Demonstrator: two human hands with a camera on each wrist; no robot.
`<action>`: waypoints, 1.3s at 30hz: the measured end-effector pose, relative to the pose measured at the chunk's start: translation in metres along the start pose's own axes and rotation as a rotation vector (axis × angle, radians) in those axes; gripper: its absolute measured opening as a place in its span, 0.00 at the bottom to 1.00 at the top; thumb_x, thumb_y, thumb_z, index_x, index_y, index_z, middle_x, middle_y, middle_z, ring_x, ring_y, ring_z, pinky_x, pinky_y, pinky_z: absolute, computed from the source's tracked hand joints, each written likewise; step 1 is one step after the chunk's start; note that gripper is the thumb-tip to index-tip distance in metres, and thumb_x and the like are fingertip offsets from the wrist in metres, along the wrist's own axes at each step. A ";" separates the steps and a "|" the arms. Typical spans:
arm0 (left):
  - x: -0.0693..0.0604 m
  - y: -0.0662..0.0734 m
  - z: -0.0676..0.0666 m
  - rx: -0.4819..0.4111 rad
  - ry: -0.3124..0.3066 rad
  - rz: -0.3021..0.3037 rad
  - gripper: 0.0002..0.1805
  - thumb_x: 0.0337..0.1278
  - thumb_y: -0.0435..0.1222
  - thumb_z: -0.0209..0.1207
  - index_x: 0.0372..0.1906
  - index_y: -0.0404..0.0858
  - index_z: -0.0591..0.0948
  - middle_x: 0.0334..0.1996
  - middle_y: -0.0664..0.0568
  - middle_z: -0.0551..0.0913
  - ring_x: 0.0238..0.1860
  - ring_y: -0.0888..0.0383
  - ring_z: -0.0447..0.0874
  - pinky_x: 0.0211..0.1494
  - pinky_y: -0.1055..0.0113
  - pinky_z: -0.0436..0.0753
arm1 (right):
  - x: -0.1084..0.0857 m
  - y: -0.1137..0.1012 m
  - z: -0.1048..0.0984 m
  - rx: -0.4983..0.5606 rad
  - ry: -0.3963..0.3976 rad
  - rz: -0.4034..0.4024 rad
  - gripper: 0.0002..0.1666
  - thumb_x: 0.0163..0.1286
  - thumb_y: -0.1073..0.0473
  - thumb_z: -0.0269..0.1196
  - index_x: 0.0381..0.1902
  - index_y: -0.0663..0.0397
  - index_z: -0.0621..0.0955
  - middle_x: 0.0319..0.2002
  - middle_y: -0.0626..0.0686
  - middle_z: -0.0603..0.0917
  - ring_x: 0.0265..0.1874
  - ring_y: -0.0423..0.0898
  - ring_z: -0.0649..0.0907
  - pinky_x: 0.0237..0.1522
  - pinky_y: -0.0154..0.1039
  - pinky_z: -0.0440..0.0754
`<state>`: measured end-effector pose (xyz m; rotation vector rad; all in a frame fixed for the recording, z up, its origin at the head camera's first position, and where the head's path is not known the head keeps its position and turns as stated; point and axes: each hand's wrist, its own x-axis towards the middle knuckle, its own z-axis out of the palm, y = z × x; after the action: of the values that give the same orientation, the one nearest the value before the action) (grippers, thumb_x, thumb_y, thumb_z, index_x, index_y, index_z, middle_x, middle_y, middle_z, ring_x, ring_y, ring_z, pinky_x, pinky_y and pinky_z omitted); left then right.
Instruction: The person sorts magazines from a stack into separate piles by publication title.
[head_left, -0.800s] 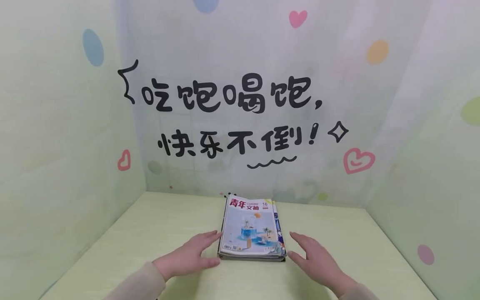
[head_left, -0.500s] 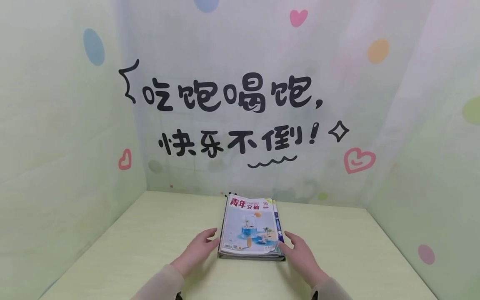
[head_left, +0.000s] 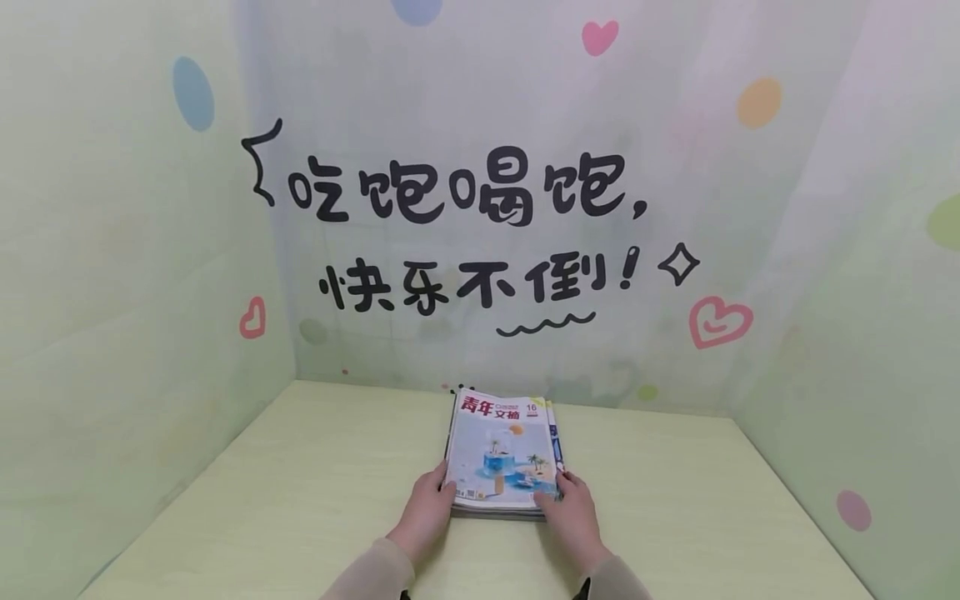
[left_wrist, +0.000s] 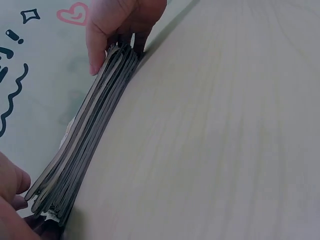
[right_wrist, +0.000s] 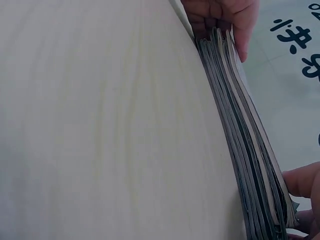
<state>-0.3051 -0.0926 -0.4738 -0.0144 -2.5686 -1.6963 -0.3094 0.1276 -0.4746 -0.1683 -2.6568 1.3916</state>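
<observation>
A stack of magazines (head_left: 501,458) lies on the table, its top cover showing a blue island picture and red characters. My left hand (head_left: 426,510) grips the stack's left edge near the front corner, thumb on top. At the opposite front corner, my right hand (head_left: 573,515) holds the right edge, its thumb over the cover. Both wrist views show the stack's layered front edge (left_wrist: 82,132) (right_wrist: 245,135) between the two hands, with fingertips reaching around the sides and partly hidden.
The pale yellow-green table (head_left: 300,467) extends on both sides of the stack. Behind it stands a backdrop (head_left: 450,358) with black lettering, and patterned side walls (head_left: 135,333) (head_left: 847,375) rise at left and right.
Both hands have moved inward from beside the stack and now grip its front corners. The stack looks slightly narrower at the front, with the hands over its edges.
</observation>
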 end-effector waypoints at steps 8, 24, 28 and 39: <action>0.000 -0.003 0.002 -0.015 0.026 -0.012 0.28 0.70 0.34 0.47 0.70 0.27 0.60 0.66 0.29 0.61 0.68 0.32 0.55 0.69 0.40 0.58 | -0.002 -0.002 0.003 0.035 0.009 0.053 0.39 0.63 0.56 0.64 0.65 0.74 0.65 0.66 0.73 0.60 0.65 0.71 0.61 0.65 0.63 0.60; 0.004 -0.005 0.004 -0.156 0.060 -0.029 0.26 0.66 0.29 0.48 0.67 0.24 0.64 0.66 0.29 0.63 0.68 0.33 0.56 0.69 0.42 0.58 | -0.002 0.001 0.005 0.106 0.027 0.049 0.38 0.61 0.60 0.63 0.66 0.73 0.66 0.65 0.73 0.60 0.64 0.72 0.61 0.65 0.63 0.60; 0.002 -0.003 0.004 -0.132 0.096 -0.044 0.26 0.64 0.29 0.49 0.66 0.24 0.66 0.65 0.28 0.61 0.67 0.32 0.56 0.69 0.41 0.59 | -0.002 0.000 0.006 0.131 0.029 0.062 0.38 0.61 0.61 0.62 0.66 0.72 0.66 0.66 0.73 0.59 0.64 0.72 0.60 0.66 0.63 0.60; -0.009 0.002 -0.002 0.091 0.178 -0.147 0.26 0.55 0.35 0.58 0.62 0.36 0.76 0.54 0.35 0.67 0.53 0.39 0.65 0.55 0.43 0.69 | -0.019 -0.002 0.000 -0.005 0.100 0.139 0.38 0.56 0.55 0.66 0.63 0.65 0.73 0.57 0.70 0.63 0.55 0.66 0.63 0.54 0.59 0.68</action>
<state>-0.2961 -0.0932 -0.4722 0.3221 -2.5655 -1.5431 -0.2906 0.1234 -0.4742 -0.4198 -2.6101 1.3770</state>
